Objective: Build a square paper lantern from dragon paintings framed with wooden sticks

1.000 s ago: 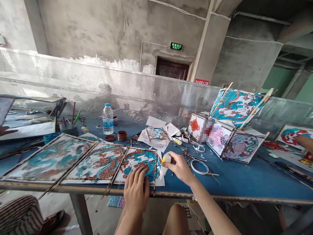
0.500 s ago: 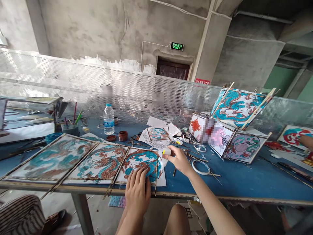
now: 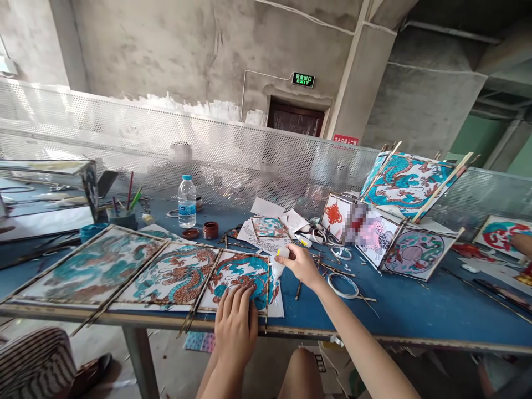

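My left hand (image 3: 236,323) lies flat, fingers together, on the near right corner of a painted dragon panel (image 3: 240,278) framed in thin sticks, at the table's front edge. My right hand (image 3: 302,265) is closed round a small white glue bottle with a yellow tip (image 3: 281,255), held just above the panel's far right corner. Two more dragon panels (image 3: 172,275) join it to the left in one row.
A blue table (image 3: 415,302) carries rings of tape (image 3: 343,285), loose sticks, paper cut-outs (image 3: 266,227), small pots, a water bottle (image 3: 187,202) and a folded painted lantern frame (image 3: 399,221). A perforated metal screen runs behind. Another person's hand (image 3: 521,243) shows far right.
My right hand has moved the glue bottle away from me, from the panel's right side to its far right corner. The left hand stays pressed on the panel.
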Available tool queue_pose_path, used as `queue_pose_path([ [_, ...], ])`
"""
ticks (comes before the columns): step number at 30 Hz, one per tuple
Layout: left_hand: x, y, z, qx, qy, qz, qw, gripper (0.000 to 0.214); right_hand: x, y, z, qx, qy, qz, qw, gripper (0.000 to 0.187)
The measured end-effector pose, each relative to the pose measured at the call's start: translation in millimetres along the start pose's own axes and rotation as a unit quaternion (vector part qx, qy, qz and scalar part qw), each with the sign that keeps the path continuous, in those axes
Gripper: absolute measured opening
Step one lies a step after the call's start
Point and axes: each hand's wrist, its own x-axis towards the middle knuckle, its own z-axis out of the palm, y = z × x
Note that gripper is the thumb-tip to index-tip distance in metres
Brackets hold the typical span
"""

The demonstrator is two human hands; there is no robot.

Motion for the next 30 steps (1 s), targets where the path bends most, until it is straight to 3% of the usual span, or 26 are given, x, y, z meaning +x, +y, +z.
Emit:
queue_pose_path([
  [8,-0.1,-0.5,0.2,0.006,0.004,0.002,1.000,0.028,49.6,18.1,6.0,-0.091,0.056,0.001,0.994,0.026],
  [18,-0.5,0.6,-0.8,0.004,0.001,-0.004,1.000,0.028,48.8,30.4,11.0,-0.100,0.080,-0.008,0.992,0.025],
  [24,-0.1,0.4,-0.2,0.006,0.000,-0.005,1.000,0.028,29.3,23.4,10.8,-0.078,0.061,-0.019,0.995,0.025],
  [30,1.3,1.3,-1.2,0.004,-0.005,-0.008,1.000,0.029,-25.4,-7.1,1.0,-0.021,0.014,-0.016,1.000,0.022],
])
